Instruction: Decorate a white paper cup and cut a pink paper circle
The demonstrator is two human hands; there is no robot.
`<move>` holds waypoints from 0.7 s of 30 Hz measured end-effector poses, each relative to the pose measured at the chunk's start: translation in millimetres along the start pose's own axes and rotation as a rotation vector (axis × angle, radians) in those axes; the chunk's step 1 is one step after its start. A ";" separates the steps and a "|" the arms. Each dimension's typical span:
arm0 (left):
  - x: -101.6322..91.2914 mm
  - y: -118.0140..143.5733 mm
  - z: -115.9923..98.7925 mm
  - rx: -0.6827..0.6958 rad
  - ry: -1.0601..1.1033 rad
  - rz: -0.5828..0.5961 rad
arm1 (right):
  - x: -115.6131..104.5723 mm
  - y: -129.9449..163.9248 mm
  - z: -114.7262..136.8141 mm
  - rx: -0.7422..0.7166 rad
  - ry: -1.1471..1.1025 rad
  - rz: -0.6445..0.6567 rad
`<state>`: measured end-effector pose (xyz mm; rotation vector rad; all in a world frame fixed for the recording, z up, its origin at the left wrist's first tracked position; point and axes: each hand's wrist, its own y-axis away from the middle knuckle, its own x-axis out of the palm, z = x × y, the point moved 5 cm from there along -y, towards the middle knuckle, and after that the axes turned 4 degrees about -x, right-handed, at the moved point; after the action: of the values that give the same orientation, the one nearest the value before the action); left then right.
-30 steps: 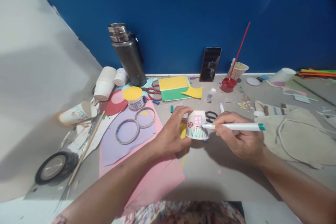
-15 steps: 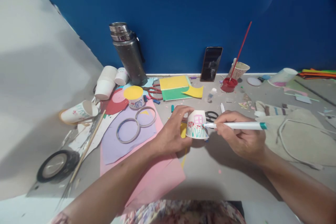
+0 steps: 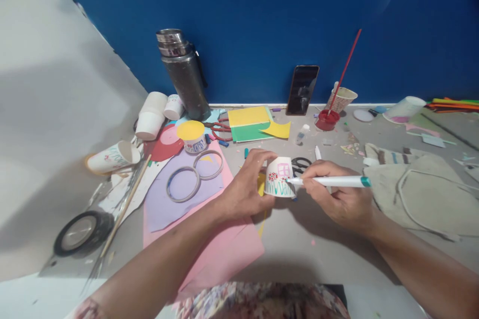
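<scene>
An upturned white paper cup (image 3: pixel 280 176) stands on the grey table, drawn with a pink window, red flowers and green grass. My left hand (image 3: pixel 245 187) grips its left side and top. My right hand (image 3: pixel 339 197) holds a white marker with a teal end (image 3: pixel 331 181), lying level, its tip touching the cup's right side just under the window. Black scissors (image 3: pixel 300 163) lie right behind the cup.
Pink and purple paper sheets (image 3: pixel 187 199) with two tape rings (image 3: pixel 194 174) lie to the left. A steel flask (image 3: pixel 183 75), paper cups (image 3: pixel 151 114), a phone (image 3: pixel 302 89), a red paint pot with brush (image 3: pixel 327 119) and a cloth bag (image 3: pixel 422 194) surround the spot.
The marker has slid slightly left and down along the cup's side. The left hand keeps the same hold on the cup.
</scene>
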<state>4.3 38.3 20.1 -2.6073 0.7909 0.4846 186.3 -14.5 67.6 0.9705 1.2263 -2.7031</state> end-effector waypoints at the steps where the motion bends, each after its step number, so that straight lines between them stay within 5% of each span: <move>1: 0.1 -0.1 0.0 -0.001 0.002 0.001 | -0.5 0.5 -0.7 0.008 -0.002 -0.005; 10: 0.4 -0.9 0.3 -0.020 0.003 -0.014 | -9.8 9.2 -11.0 0.069 -0.014 -0.139; 16: -5.0 -3.9 10.9 -0.015 -0.013 -0.162 | -10.2 14.1 -25.6 0.124 -0.050 -0.223; 21: -15.2 -5.7 17.1 -0.003 -0.068 -0.304 | -4.7 11.7 -30.8 0.056 0.105 -0.164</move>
<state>-8.0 57.2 13.0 -2.6344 0.3614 0.4799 209.4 -2.5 46.9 1.0773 1.3093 -2.8583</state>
